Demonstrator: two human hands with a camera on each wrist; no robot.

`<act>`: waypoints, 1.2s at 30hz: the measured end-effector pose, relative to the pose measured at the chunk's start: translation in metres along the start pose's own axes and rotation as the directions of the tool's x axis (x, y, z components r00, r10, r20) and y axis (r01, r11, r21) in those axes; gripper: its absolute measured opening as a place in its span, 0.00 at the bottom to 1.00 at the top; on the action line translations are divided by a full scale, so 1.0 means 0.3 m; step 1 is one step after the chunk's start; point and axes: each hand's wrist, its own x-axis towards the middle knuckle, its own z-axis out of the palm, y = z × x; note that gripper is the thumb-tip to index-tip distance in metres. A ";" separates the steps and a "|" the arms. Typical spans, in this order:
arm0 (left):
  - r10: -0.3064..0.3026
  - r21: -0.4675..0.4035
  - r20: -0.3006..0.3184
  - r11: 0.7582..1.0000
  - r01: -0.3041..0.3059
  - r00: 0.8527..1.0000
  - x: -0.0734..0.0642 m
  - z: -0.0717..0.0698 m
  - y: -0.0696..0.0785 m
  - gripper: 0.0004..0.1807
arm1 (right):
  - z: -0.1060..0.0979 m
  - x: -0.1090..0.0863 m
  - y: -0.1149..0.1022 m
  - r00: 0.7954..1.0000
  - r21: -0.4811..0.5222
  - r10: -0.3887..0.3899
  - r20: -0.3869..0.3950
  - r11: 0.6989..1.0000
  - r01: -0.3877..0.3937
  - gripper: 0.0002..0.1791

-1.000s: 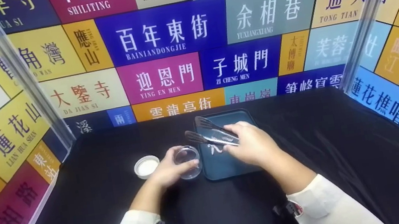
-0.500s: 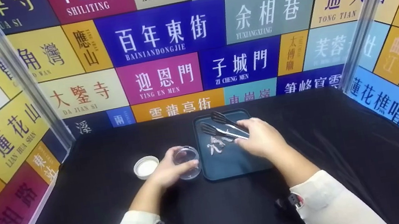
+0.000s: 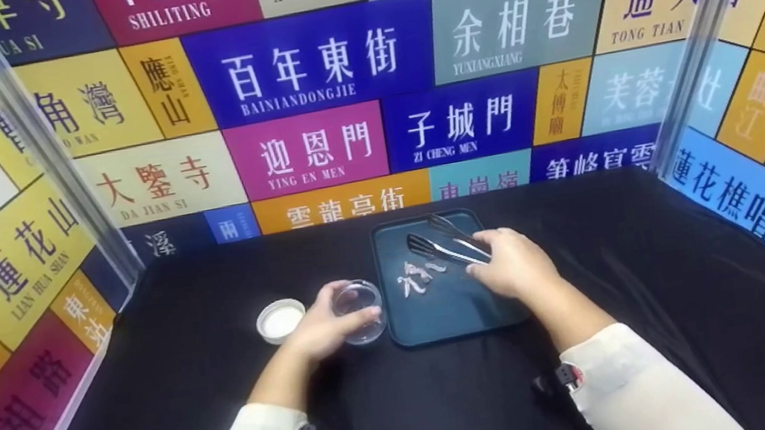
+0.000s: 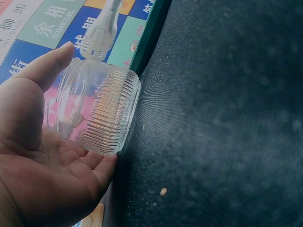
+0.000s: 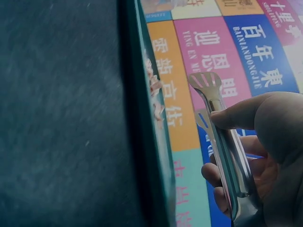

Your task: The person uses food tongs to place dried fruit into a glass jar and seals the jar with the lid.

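In the head view my left hand (image 3: 316,327) holds a clear jar (image 3: 358,308) beside the tray's left edge. The left wrist view shows the jar's ribbed wall (image 4: 111,109), with thumb and fingers around it. My right hand (image 3: 517,264) grips metal tongs (image 3: 425,245) with slotted ends over the dark teal tray (image 3: 462,313). Their two ends (image 5: 207,81) stand apart in the right wrist view, nothing between them. Several small pinkish-white pieces (image 3: 413,279) lie on the tray, left of its middle, just nearer than the tongs' ends.
A white round lid (image 3: 281,321) lies on the black cloth (image 3: 411,408), left of my left hand. Walls with coloured name panels (image 3: 306,59) stand behind and at both sides. Clear upright posts (image 3: 705,38) mark the back corners.
My right hand has drawn the tongs rightward, away from the jar and past the pinkish-white pieces, which now show uncovered on the tray. My left hand and the jar stay in place.
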 end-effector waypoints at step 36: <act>0.003 -0.005 -0.005 1.000 -0.003 1.000 -0.005 -0.001 0.002 0.47 | 0.059 0.022 0.070 0.999 -0.069 0.009 0.048 0.998 -0.006 0.29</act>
